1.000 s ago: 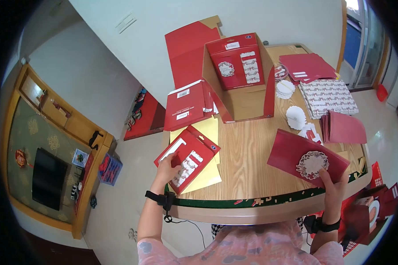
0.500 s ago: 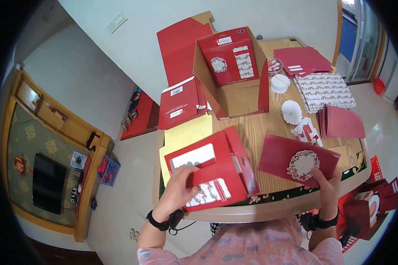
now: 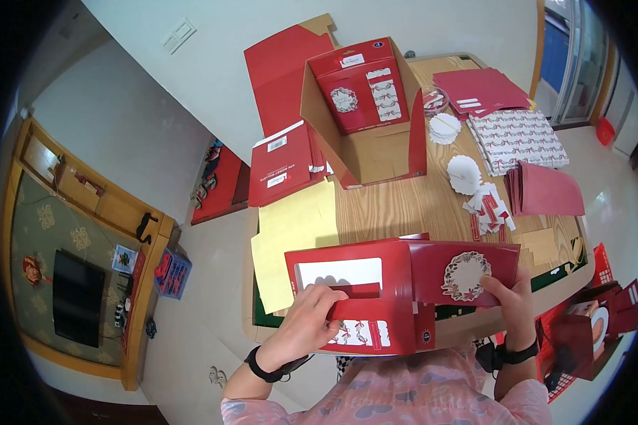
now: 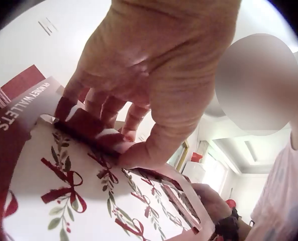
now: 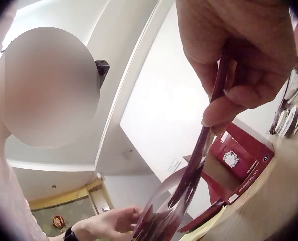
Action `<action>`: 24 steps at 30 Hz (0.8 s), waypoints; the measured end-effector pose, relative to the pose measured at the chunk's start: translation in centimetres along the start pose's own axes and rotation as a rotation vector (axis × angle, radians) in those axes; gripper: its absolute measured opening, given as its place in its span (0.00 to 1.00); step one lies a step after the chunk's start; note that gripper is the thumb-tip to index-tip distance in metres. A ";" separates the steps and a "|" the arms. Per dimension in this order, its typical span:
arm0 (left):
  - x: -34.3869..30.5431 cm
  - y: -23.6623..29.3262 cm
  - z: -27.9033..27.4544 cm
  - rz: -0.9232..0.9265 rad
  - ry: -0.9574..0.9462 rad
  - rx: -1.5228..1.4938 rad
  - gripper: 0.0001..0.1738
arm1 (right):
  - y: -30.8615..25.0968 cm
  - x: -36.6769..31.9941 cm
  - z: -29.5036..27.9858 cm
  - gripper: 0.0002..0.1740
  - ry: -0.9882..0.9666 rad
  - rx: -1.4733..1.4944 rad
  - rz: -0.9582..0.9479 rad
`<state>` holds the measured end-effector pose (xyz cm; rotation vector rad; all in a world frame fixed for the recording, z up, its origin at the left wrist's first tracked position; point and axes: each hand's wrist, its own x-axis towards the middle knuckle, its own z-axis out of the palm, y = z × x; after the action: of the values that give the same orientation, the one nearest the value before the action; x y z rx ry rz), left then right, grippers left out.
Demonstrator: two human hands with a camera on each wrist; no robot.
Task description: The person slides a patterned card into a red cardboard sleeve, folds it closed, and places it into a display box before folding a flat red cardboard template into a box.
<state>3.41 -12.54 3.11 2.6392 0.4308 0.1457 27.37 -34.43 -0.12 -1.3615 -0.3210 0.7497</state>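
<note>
In the head view the left hand (image 3: 309,320) grips the strip between the windows of a red printed package (image 3: 395,283), held over the table's front edge. Its fingers go through the upper window in the left wrist view, above a bow-patterned panel (image 4: 63,196). The right hand (image 3: 512,304) pinches a dark red wallet (image 3: 427,273) with a round wreath label (image 3: 466,276), thumb on the front. The wallet's left end meets the package's open right side; whether it is inside, I cannot tell. In the right wrist view the wallet (image 5: 194,165) is seen edge-on.
An open red box (image 3: 376,152) stands at the back, with red packages (image 3: 280,166) to its left. Yellow sheets (image 3: 298,219) lie front left. To the right are white scalloped discs (image 3: 464,175), small tags (image 3: 490,211), patterned stock (image 3: 519,142) and dark red wallets (image 3: 549,191).
My left hand has lifted the package off the yellow sheets and carried it right, turning it. The wallet in my right hand has moved left and now meets the package.
</note>
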 end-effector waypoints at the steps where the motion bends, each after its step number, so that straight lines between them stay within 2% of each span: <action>1: 0.0 0.1 0.0 0.002 0.000 0.003 0.23 | 0.2 0.1 0.0 0.14 -0.010 0.001 0.003; 8: 0.0 0.3 0.0 0.008 0.018 0.018 0.23 | -0.4 0.1 0.4 0.15 -0.036 0.042 0.073; 16: 0.1 0.3 0.1 0.045 -0.038 0.002 0.24 | 0.9 0.4 0.7 0.15 -0.107 0.119 0.034; 24: 0.4 0.7 0.1 0.092 -0.118 -0.002 0.27 | 1.7 0.3 1.6 0.16 -0.113 0.118 0.104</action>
<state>3.98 -13.06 3.39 2.6501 0.2701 0.0190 26.11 -33.01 -1.44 -1.2342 -0.2921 0.9206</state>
